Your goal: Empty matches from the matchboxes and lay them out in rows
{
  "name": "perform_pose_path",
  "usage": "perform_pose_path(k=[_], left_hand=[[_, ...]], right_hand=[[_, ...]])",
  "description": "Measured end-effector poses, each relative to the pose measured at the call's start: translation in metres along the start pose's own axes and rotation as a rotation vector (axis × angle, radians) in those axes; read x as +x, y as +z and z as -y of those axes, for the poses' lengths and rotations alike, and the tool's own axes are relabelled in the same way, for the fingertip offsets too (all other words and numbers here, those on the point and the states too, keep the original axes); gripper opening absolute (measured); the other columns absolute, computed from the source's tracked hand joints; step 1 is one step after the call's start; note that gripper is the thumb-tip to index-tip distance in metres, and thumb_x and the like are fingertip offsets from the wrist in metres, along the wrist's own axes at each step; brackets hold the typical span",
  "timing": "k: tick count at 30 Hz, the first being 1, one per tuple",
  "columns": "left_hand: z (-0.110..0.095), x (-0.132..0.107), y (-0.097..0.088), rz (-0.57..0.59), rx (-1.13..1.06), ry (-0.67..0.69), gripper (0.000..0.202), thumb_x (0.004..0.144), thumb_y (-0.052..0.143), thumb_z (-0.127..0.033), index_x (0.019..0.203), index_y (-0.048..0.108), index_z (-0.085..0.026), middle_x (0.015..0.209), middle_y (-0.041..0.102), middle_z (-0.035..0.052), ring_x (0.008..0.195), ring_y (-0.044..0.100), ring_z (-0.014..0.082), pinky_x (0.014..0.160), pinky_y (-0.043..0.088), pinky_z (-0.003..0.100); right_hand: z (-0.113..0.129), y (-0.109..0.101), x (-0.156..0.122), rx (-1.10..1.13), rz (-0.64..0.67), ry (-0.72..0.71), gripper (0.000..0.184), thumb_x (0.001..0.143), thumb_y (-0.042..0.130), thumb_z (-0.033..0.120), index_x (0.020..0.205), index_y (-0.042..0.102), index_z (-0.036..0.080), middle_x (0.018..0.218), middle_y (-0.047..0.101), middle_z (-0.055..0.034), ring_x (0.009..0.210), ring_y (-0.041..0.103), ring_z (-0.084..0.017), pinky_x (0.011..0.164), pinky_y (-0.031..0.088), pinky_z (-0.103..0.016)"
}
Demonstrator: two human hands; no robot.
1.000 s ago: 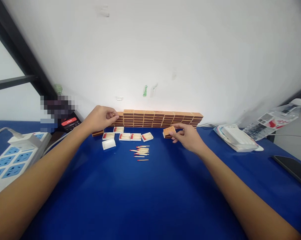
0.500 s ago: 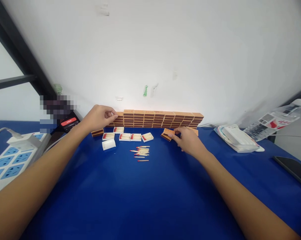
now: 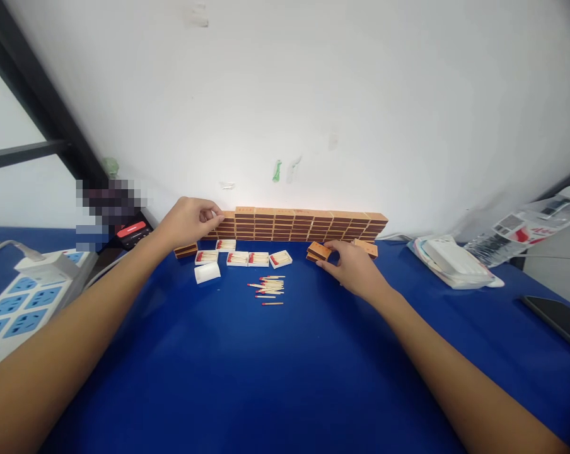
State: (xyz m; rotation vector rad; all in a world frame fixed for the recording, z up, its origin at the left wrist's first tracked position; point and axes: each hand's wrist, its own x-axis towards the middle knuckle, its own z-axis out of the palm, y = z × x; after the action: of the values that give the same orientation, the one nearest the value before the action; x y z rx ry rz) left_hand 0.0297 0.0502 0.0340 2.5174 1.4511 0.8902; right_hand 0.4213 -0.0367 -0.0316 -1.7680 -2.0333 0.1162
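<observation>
My left hand [image 3: 188, 222] is at the left end of a stacked row of matchboxes [image 3: 292, 228], its thumb and index finger pinched at the edge of an upper matchbox [image 3: 229, 215]. My right hand [image 3: 352, 265] has thumb and index finger apart beside an orange matchbox sleeve [image 3: 319, 250], which lies angled in front of the stack; fingertip contact is hard to make out. Another matchbox [image 3: 367, 248] lies just behind that hand. Several white match trays [image 3: 238, 258] hold red-tipped matches. One empty white tray [image 3: 207, 272] sits nearer me. Loose matches [image 3: 270, 285] lie mid-table.
The blue table [image 3: 275, 372] meets a white wall behind the stack. A white power strip [image 3: 17, 309] is at the left. On the right are a pile of plastic packets [image 3: 448, 261], a clear plastic wrapper [image 3: 516, 230] and a dark phone [image 3: 557, 321]. One matchbox [image 3: 185, 251] lies under my left wrist.
My right thumb has come down off the face of the matchbox sleeve, and the fingers have spread. The left hand keeps its place at the stack.
</observation>
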Motion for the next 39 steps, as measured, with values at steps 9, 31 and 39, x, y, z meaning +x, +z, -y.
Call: perform_pose_path(k=[9, 31, 39], left_hand=[[-0.014, -0.001, 0.017, -0.146, 0.022, 0.043, 0.036, 0.093, 0.068, -0.048, 0.114, 0.070, -0.019, 0.100, 0.075, 0.0073, 0.082, 0.069, 0.0217, 0.077, 0.053, 0.035], [-0.002, 0.002, 0.042, -0.091, 0.113, 0.158, 0.032, 0.102, 0.058, -0.036, 0.125, 0.073, -0.017, 0.123, 0.078, 0.0133, 0.118, 0.067, 0.0315, 0.106, 0.051, 0.048], [0.008, 0.002, 0.029, -0.078, 0.197, 0.130, 0.038, 0.097, 0.067, -0.038, 0.128, 0.073, -0.018, 0.125, 0.076, 0.0134, 0.119, 0.064, 0.0348, 0.107, 0.048, 0.053]], right_hand=[[-0.006, 0.002, 0.000, 0.189, 0.038, 0.115, 0.035, 0.092, 0.078, 0.033, 0.124, 0.071, 0.020, 0.073, 0.075, -0.0022, 0.058, 0.070, -0.023, 0.058, 0.054, -0.034], [-0.003, -0.002, 0.000, 0.257, 0.120, 0.199, 0.045, 0.096, 0.075, 0.023, 0.138, 0.062, 0.017, 0.078, 0.074, -0.0027, 0.057, 0.072, -0.019, 0.048, 0.057, -0.028], [0.001, -0.006, -0.002, 0.281, 0.078, 0.137, 0.057, 0.092, 0.079, 0.026, 0.144, 0.056, 0.020, 0.140, 0.072, -0.0155, 0.056, 0.071, -0.015, 0.048, 0.061, -0.032]])
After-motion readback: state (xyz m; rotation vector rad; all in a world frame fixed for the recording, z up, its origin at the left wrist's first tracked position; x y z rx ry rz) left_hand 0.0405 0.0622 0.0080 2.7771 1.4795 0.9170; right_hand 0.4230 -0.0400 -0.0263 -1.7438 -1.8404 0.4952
